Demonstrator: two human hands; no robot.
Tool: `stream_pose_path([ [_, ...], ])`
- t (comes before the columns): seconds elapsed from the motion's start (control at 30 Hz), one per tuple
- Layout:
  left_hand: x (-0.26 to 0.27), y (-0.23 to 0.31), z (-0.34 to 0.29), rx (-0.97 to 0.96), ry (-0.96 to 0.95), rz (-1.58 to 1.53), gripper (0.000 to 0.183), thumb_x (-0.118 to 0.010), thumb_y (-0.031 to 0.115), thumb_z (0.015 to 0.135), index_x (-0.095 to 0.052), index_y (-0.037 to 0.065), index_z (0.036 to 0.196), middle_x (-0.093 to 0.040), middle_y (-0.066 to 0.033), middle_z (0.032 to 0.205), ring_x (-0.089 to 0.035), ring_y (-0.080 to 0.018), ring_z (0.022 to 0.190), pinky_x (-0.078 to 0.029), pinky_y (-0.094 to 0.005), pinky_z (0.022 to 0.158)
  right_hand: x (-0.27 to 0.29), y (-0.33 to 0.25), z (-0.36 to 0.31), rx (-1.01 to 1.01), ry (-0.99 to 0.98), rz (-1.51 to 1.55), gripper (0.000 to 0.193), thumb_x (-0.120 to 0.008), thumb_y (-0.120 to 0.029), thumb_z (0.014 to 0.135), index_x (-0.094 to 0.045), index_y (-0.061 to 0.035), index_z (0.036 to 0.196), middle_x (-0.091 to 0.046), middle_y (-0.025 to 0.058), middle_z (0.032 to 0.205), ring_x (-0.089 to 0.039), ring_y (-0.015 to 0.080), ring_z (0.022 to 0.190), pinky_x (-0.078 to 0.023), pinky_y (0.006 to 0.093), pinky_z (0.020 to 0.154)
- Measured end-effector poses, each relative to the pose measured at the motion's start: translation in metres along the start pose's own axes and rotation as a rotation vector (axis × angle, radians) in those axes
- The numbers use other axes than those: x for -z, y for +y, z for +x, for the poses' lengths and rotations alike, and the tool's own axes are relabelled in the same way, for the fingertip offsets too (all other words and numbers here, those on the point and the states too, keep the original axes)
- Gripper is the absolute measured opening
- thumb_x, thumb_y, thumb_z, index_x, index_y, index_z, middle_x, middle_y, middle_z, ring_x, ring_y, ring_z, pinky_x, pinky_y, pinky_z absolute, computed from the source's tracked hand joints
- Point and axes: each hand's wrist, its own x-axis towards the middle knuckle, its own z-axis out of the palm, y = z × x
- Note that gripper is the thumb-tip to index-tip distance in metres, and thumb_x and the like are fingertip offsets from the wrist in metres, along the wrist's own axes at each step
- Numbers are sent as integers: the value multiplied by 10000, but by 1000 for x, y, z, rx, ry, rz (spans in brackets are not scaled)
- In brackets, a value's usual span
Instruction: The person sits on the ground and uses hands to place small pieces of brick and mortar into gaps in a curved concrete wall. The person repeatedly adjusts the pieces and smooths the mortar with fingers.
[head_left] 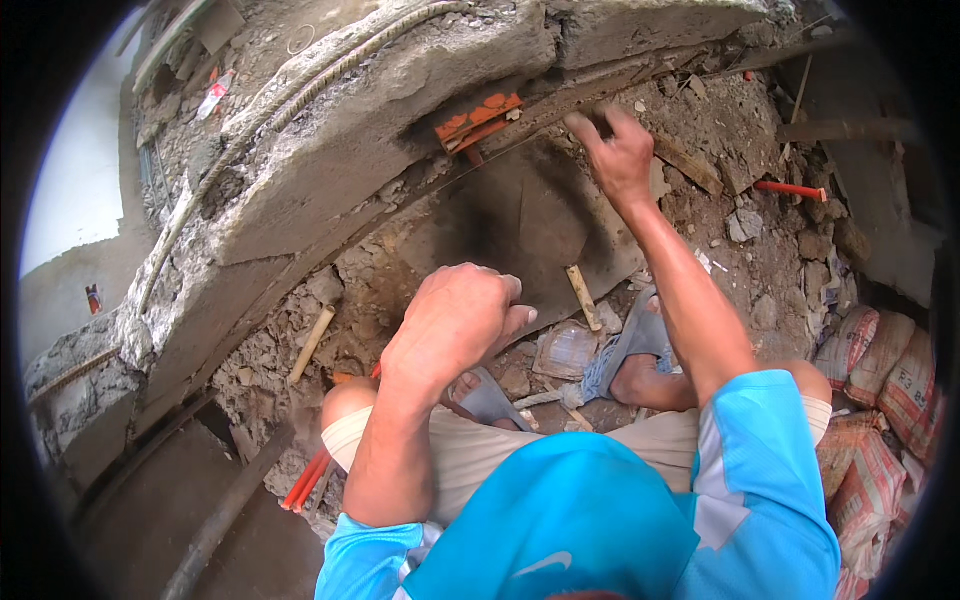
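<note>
My left hand (455, 315) hovers above a grey sheet (545, 225) with dark smudges, its fingers curled under and its thumb sticking out. Whatever it may hold is hidden beneath the palm. Farther out, my right hand (622, 160) is bent at the wrist beside the lower edge of a concrete beam (350, 155). Its fingers are curled and slightly blurred, and I cannot make out anything in them. An orange box (480, 122) is set into the beam's face, left of my right hand. A thin line (470, 170) runs along the beam below the box.
Rubble surrounds my feet, with a short wooden stick (584, 298) and another stick (312, 345). Orange pipes (308, 478) lie at lower left; a red-orange pipe (790, 189) juts out at right. Filled sacks (870, 360) are stacked at right. A plastic bottle (215, 94) lies beyond the beam.
</note>
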Motion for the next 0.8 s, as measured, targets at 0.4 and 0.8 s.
stream_pose_path([
  [0.4,1,-15,-11,162,-26,56,330,-788,330,978,-780,23,1098,-762,-224,1052,-715,-453,1070,-569,-546,930,-48,-34,71,489,360,-139,639,-1019,-566,658,-657,-91,885,-665,78,911,-650,323,883,-564,459,761],
  [0.8,-7,-10,2,117,-39,88,431,-776,351,1003,-756,16,1274,-760,-217,1162,-704,-441,1128,-565,-526,977,-61,-36,74,431,444,-111,679,-1029,-582,598,-655,-87,875,-634,81,871,-624,332,858,-549,457,717],
])
